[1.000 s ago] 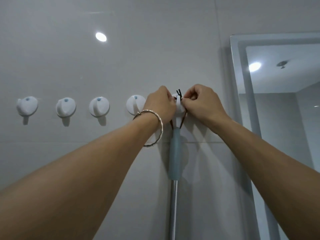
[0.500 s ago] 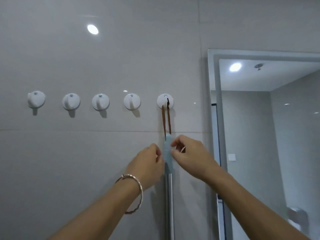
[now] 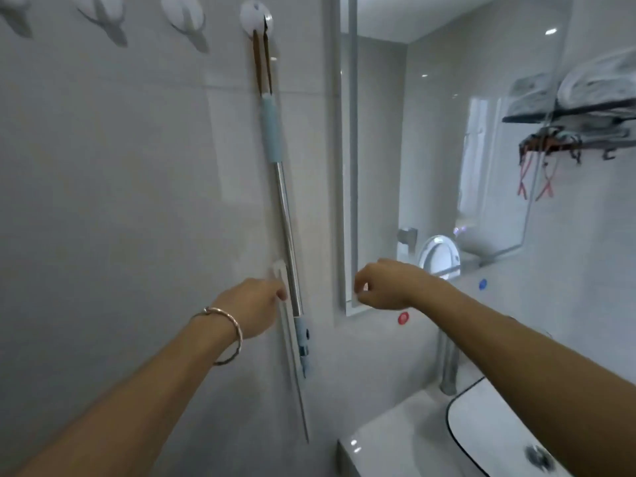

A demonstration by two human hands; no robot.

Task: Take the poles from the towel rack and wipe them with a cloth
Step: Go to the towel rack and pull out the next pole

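Observation:
A metal pole (image 3: 285,215) with a pale blue grip (image 3: 272,129) hangs down the tiled wall from a white hook (image 3: 256,13) by a brown loop (image 3: 261,60). Its lower end carries a blue fitting (image 3: 303,342). My left hand (image 3: 254,304), with a bracelet on the wrist, reaches to the pole's lower part, and its fingertips touch a white strip (image 3: 290,356) just left of the pole. My right hand (image 3: 382,287) hovers to the pole's right, apart from it, fingers loosely curled and holding nothing. No cloth is in view.
More white hooks (image 3: 182,12) line the wall at the top left. A mirror (image 3: 447,132) fills the right and reflects a towel shelf (image 3: 568,115). Below it are a tap (image 3: 447,363), red (image 3: 402,318) and blue (image 3: 483,284) markers, and a white sink (image 3: 395,442).
Both hands let go of the loop at the hook, slid down past the blue grip and dropped to the pole's lower part. The view tilted down and right, showing the sink.

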